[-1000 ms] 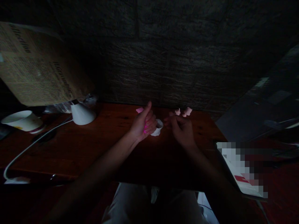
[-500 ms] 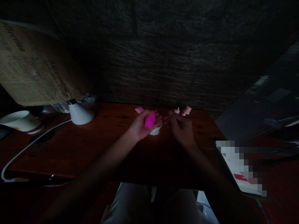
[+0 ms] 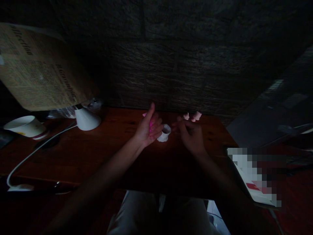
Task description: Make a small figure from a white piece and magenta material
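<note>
My left hand (image 3: pixel 149 129) is closed around a lump of bright pink modelling clay (image 3: pixel 151 125), with the thumb sticking up. Only a sliver of the clay shows between the fingers. Just to the right of that hand, a small white cup-shaped piece (image 3: pixel 164 134) stands on the table, its hollow top facing up. My right hand (image 3: pixel 190 133) is on the other side of this white piece, in shadow. Its fingers are curled in, and whatever they may hold is hidden. Behind it lie small pale pink clay pieces (image 3: pixel 197 116).
A wooden table (image 3: pixel 102 150) runs along a dark brick wall (image 3: pixel 158 75). At left stand a paper cup (image 3: pixel 25 127) and a lamp with a white base (image 3: pixel 86 119), a newsprint shade (image 3: pixel 46 71) and a cable. A partly blurred-out flat object (image 3: pixel 251 179) is at the right edge.
My left fingers have folded over the pink clay that lay exposed in the palm, and the thumb has lifted. More of the white piece shows. My right hand has hardly moved.
</note>
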{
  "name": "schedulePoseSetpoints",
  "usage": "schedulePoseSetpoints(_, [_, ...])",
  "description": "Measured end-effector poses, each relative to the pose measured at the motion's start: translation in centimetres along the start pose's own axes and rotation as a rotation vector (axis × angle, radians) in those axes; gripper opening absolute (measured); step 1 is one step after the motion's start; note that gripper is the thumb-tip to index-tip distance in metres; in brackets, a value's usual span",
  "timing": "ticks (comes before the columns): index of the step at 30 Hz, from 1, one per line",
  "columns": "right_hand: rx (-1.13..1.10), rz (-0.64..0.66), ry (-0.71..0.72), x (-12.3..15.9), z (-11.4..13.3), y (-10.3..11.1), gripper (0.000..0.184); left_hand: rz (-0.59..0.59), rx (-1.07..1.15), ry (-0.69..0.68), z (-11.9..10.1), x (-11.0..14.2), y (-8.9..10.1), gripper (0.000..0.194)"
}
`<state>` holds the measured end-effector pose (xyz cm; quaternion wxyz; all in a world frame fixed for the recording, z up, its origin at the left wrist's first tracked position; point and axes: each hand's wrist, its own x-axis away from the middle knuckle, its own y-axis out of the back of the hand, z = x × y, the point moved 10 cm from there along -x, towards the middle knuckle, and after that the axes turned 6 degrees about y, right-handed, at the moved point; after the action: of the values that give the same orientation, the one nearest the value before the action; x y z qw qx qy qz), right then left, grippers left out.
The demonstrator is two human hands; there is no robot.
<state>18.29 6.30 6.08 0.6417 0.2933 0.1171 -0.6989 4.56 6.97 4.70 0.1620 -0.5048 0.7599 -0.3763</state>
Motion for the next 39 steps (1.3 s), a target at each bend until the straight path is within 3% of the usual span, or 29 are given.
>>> schedulePoseSetpoints(4, [0.003, 0.007, -0.006, 0.0, -0.2, -0.1, 0.054, 0.071, 0.037, 0.002, -0.2, -0.2, -0.2, 0.063])
schedulePoseSetpoints(8, [0.012, 0.010, 0.013, -0.1, 0.1, 0.0, 0.054, 0.055, 0.019, 0.011, 0.5, -0.7, -0.2, 0.026])
schedulePoseSetpoints(11, [0.005, 0.003, 0.004, -0.1, 0.1, 0.1, 0.053, -0.019, 0.015, -0.030, 0.5, -0.8, 0.5, 0.010])
schedulePoseSetpoints(17, [0.007, 0.005, -0.020, 0.0, 0.0, 0.1, 0.055, -0.178, 0.100, -0.053, 0.2, -0.6, 1.8, 0.014])
schedulePoseSetpoints(20, [0.007, 0.005, -0.021, 0.0, 0.1, 0.1, 0.056, -0.130, 0.106, -0.048, 0.1, -0.7, 1.1, 0.026])
schedulePoseSetpoints(25, [-0.009, 0.006, -0.028, 0.0, -0.1, 0.0, 0.055, -0.104, 0.075, -0.014, -0.1, -0.3, 0.9, 0.062])
schedulePoseSetpoints(28, [-0.002, 0.003, -0.021, 0.0, 0.0, 0.0, 0.053, -0.039, 0.054, -0.002, -0.2, 0.0, 0.3, 0.070])
schedulePoseSetpoints(32, [-0.006, 0.014, -0.013, 0.0, 0.0, -0.2, 0.052, 0.012, 0.066, -0.022, -0.3, -0.3, 0.2, 0.073])
schedulePoseSetpoints(39, [-0.011, 0.013, -0.029, 0.1, 0.1, -0.3, 0.053, -0.022, 0.050, -0.111, -1.1, -0.1, 0.2, 0.054])
